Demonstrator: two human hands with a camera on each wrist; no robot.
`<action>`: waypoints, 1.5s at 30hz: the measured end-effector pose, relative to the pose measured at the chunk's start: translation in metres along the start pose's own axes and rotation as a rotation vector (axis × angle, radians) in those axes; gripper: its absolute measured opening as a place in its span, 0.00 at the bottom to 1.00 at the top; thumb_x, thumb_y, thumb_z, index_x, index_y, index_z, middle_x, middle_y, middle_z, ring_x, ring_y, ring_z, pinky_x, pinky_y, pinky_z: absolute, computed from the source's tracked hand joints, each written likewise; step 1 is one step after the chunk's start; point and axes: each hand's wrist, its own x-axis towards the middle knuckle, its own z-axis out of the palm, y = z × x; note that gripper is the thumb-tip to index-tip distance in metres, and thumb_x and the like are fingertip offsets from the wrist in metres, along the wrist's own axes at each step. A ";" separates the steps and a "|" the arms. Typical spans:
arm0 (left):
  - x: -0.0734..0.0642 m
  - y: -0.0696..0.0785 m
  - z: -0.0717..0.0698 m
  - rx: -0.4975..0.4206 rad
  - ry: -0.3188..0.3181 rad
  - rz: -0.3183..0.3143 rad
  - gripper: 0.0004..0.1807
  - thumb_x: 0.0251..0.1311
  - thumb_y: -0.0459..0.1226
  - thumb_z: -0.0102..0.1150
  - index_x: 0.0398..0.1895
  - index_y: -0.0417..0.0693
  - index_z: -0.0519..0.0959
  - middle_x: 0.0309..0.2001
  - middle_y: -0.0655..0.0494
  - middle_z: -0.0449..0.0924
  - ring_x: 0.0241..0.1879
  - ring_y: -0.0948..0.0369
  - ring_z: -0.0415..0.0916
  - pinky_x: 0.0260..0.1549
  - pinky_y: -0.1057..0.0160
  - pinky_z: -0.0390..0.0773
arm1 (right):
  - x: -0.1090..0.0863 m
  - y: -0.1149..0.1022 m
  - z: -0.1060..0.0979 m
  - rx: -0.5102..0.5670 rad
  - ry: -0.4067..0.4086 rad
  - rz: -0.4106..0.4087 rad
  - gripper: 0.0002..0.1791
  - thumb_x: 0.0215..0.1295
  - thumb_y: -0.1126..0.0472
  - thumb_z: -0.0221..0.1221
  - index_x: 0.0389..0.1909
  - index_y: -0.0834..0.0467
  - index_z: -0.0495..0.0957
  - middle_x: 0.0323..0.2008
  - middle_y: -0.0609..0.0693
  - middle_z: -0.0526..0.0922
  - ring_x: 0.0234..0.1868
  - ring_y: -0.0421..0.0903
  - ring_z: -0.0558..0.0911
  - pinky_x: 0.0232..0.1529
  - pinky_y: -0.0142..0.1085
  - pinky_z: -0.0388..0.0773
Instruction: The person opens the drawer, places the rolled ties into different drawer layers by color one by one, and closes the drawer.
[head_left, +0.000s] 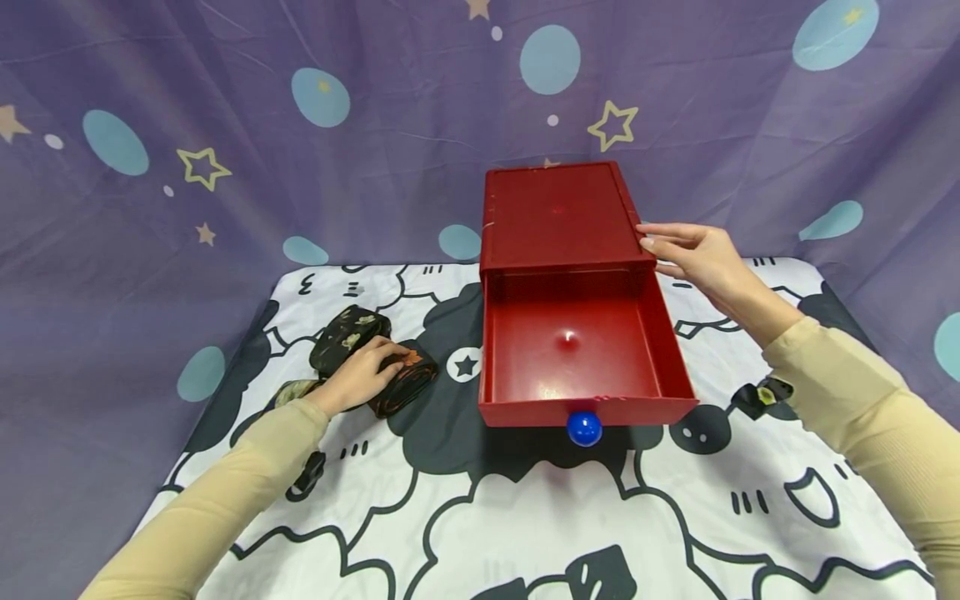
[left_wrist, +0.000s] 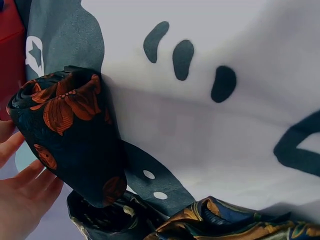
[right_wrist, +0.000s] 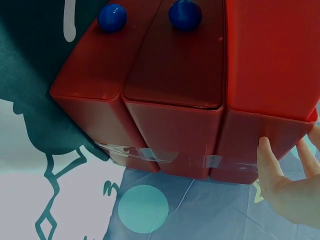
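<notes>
In the head view, my left hand (head_left: 362, 377) reaches over a rolled dark cloth with orange flowers (head_left: 405, 387) on the left of the table. In the left wrist view its fingers (left_wrist: 35, 182) lie along one side of this rolled cloth (left_wrist: 75, 135). To the right stands a red drawer cabinet (head_left: 558, 217), its top drawer (head_left: 570, 342) pulled out, with nothing inside it and a blue knob (head_left: 585, 428) in front. My right hand (head_left: 705, 262) touches the cabinet's right side near the top edge, fingers spread and nearly straight.
A black roll with pale flowers (head_left: 348, 337) lies behind the left hand, and an olive cloth (head_left: 296, 390) sits partly under the wrist. Two lower drawers (right_wrist: 175, 70) with blue knobs show in the right wrist view. A purple curtain (head_left: 375, 183) hangs behind the patterned tablecloth.
</notes>
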 end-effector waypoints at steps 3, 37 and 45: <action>0.001 -0.001 0.000 -0.021 -0.026 -0.015 0.16 0.62 0.37 0.47 0.52 0.42 0.72 0.48 0.42 0.67 0.47 0.48 0.68 0.47 0.48 0.67 | 0.000 -0.001 -0.001 -0.016 0.000 0.011 0.31 0.54 0.50 0.59 0.57 0.59 0.68 0.46 0.45 0.75 0.40 0.34 0.78 0.38 0.27 0.75; 0.014 -0.014 -0.004 -0.359 -0.216 -0.073 0.16 0.55 0.36 0.57 0.45 0.36 0.74 0.47 0.37 0.70 0.34 0.53 0.68 0.29 0.62 0.69 | 0.000 0.000 -0.001 -0.016 -0.015 0.022 0.32 0.54 0.49 0.59 0.58 0.59 0.67 0.46 0.47 0.75 0.41 0.36 0.78 0.39 0.28 0.75; 0.016 -0.013 -0.004 -0.362 -0.225 -0.148 0.16 0.52 0.37 0.60 0.44 0.40 0.75 0.46 0.39 0.70 0.35 0.54 0.67 0.29 0.63 0.69 | 0.000 0.000 -0.001 -0.001 -0.018 0.012 0.31 0.54 0.50 0.58 0.58 0.59 0.67 0.45 0.45 0.75 0.41 0.36 0.78 0.40 0.29 0.75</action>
